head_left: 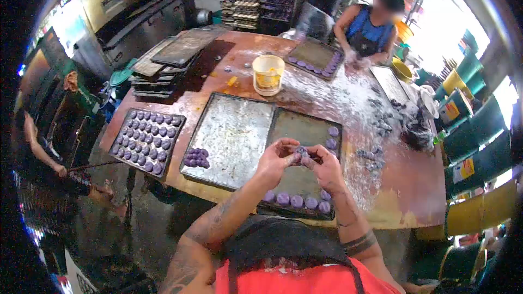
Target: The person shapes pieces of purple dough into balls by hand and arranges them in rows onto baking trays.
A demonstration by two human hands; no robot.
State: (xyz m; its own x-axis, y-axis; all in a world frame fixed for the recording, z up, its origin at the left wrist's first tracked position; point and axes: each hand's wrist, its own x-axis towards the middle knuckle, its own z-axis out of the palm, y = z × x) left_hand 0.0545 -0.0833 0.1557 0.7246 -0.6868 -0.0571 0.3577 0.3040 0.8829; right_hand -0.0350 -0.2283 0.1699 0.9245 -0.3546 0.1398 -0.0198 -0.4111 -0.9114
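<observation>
Between the fingertips of my left hand (277, 158) and my right hand (327, 167) is a small piece of purple dough (301, 155), pinched from both sides. Both hands are closed on it, above a dark baking tray (294, 130). Round purple dough balls (297, 201) line that tray's near edge, and more run up its right side. Joined to its left is a silvery tray (234, 125), where a cluster of smaller purple balls (196, 158) sits at the lower left corner.
A filled tray of purple balls (146, 139) lies at the table's left edge, near stacked trays (163, 71). Behind my trays stands a white bucket (268, 76). Flour and dough pieces (371, 158) cover the right side. A co-worker (370, 27) handles dough across the table.
</observation>
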